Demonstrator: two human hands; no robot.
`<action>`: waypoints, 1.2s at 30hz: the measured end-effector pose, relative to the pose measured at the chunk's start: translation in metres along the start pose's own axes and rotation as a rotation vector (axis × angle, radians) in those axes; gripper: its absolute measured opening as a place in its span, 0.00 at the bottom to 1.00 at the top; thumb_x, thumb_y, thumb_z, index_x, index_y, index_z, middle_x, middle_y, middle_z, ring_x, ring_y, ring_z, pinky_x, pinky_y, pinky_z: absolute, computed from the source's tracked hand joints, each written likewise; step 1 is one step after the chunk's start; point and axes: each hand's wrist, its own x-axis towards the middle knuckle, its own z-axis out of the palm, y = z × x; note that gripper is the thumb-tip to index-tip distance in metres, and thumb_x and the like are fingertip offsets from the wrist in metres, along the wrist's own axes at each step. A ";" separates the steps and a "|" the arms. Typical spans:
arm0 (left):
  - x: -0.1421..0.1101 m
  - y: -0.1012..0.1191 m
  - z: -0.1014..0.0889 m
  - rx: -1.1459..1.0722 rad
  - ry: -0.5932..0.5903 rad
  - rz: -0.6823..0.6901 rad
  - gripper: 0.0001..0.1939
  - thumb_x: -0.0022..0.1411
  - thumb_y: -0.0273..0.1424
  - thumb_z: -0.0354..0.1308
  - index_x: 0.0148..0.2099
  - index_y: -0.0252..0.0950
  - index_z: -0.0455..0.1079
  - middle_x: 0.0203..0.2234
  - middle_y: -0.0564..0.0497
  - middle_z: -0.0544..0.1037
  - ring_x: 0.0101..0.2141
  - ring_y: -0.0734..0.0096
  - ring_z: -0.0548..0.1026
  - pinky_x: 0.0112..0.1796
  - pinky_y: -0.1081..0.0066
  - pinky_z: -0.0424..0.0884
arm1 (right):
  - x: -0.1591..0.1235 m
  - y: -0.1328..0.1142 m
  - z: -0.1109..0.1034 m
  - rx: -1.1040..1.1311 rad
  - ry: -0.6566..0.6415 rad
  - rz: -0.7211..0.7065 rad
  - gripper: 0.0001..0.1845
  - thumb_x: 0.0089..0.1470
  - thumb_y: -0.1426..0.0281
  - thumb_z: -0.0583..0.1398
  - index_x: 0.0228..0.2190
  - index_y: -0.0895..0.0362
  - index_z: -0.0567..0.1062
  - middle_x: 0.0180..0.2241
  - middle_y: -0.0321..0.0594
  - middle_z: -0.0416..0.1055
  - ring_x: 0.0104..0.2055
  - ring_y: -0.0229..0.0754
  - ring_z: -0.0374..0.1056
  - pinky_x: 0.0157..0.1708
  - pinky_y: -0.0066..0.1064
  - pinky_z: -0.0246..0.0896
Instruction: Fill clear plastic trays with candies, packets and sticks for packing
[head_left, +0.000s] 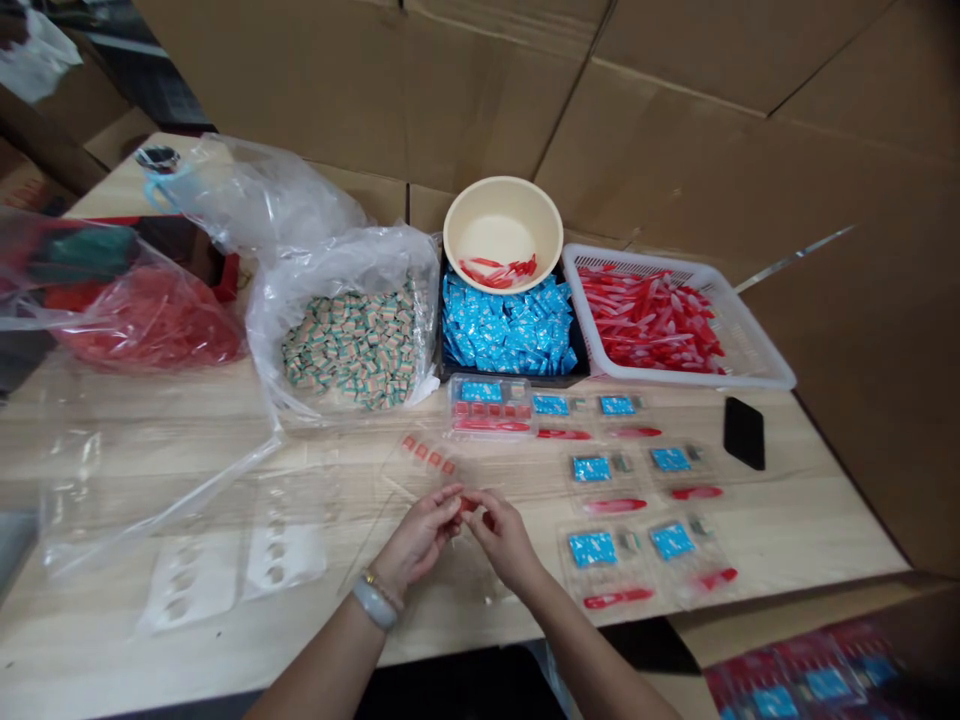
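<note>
Head view: large cardboard sheets wall in a wooden table (pixel 810 530). Far side, bulk stock: a bag of red pieces (pixel 150 320), a bag of striped cubes (pixel 349 345), a black tray of blue packets (pixel 506 325), a white basket of red sticks (pixel 757 340), and a cream bowl (pixel 459 240) with a few red sticks. A black phone (pixel 744 432) lies at right. Nearer, several clear plastic trays (pixel 600 480) at right already hold blue packets and red sticks; one clear tray (pixel 427 460) shows only small red squares; those at left (pixel 285 545) look unfilled. Both hands sit together, fingers curled: left hand (pixel 416 540), braceleted, and right hand (pixel 506 540) pinch a small red piece (pixel 469 505) between fingertips.
</note>
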 end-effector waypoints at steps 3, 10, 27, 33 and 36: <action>0.012 0.008 -0.007 0.320 0.123 0.208 0.17 0.49 0.31 0.58 0.43 0.33 0.66 0.27 0.50 0.71 0.27 0.74 0.68 0.32 0.72 0.64 | 0.013 0.003 -0.004 -0.235 0.024 -0.034 0.09 0.49 0.71 0.54 0.34 0.55 0.71 0.30 0.39 0.67 0.28 0.37 0.62 0.29 0.27 0.57; 0.046 0.021 -0.031 1.111 0.162 0.781 0.13 0.51 0.24 0.53 0.41 0.36 0.69 0.35 0.47 0.67 0.40 0.64 0.65 0.46 0.63 0.60 | 0.043 0.020 0.013 -0.660 -0.003 0.044 0.11 0.52 0.70 0.50 0.33 0.55 0.72 0.34 0.40 0.67 0.31 0.37 0.64 0.28 0.25 0.55; -0.013 -0.073 0.016 1.804 -0.430 0.737 0.23 0.51 0.35 0.56 0.51 0.40 0.60 0.49 0.47 0.64 0.50 0.60 0.58 0.50 0.58 0.55 | -0.017 0.036 -0.066 1.137 0.068 0.582 0.14 0.31 0.79 0.61 0.27 0.57 0.71 0.30 0.35 0.71 0.36 0.38 0.68 0.39 0.29 0.60; 0.013 -0.051 0.053 1.223 -0.016 0.661 0.14 0.58 0.29 0.45 0.46 0.35 0.65 0.40 0.44 0.69 0.41 0.66 0.67 0.42 0.64 0.65 | -0.030 0.038 -0.074 0.794 0.205 0.452 0.19 0.35 0.72 0.63 0.34 0.57 0.69 0.28 0.34 0.69 0.29 0.38 0.69 0.32 0.32 0.63; 0.020 -0.043 0.067 1.004 -0.064 0.541 0.13 0.55 0.28 0.48 0.42 0.34 0.68 0.37 0.45 0.72 0.38 0.67 0.69 0.39 0.67 0.66 | -0.036 0.040 -0.072 0.552 0.206 0.344 0.14 0.38 0.69 0.62 0.31 0.58 0.67 0.26 0.34 0.69 0.25 0.35 0.67 0.27 0.30 0.62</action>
